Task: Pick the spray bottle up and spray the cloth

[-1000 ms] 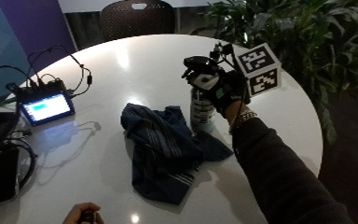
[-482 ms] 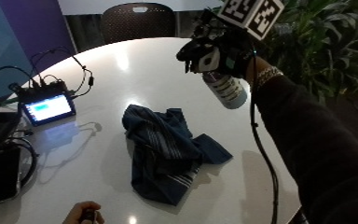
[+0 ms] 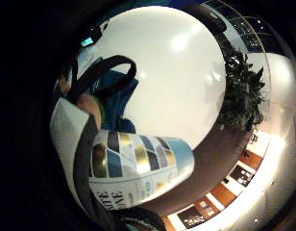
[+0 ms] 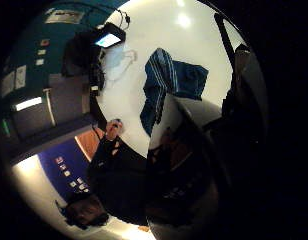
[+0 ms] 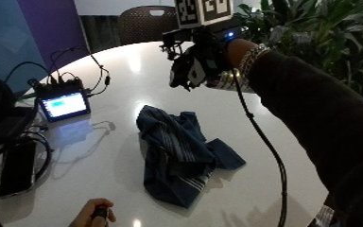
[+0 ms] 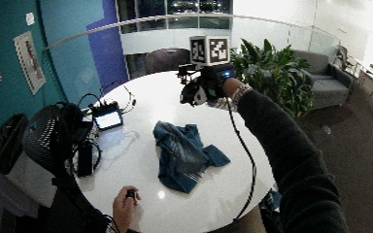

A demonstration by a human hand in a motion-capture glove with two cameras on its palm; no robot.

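A person's gloved right hand (image 5: 197, 66) is holding the spray bottle (image 3: 138, 168) in the air, fingers curled around it, above the white round table (image 5: 125, 61). The crumpled blue cloth (image 5: 178, 153) is lying below; the hand should be lowering closer and aiming the nozzle down before squeezing

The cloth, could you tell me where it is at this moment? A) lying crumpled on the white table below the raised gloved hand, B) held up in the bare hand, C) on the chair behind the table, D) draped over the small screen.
A: the cloth lies crumpled on the table, while the gloved hand is raised above it, with the bottle close to its palm.
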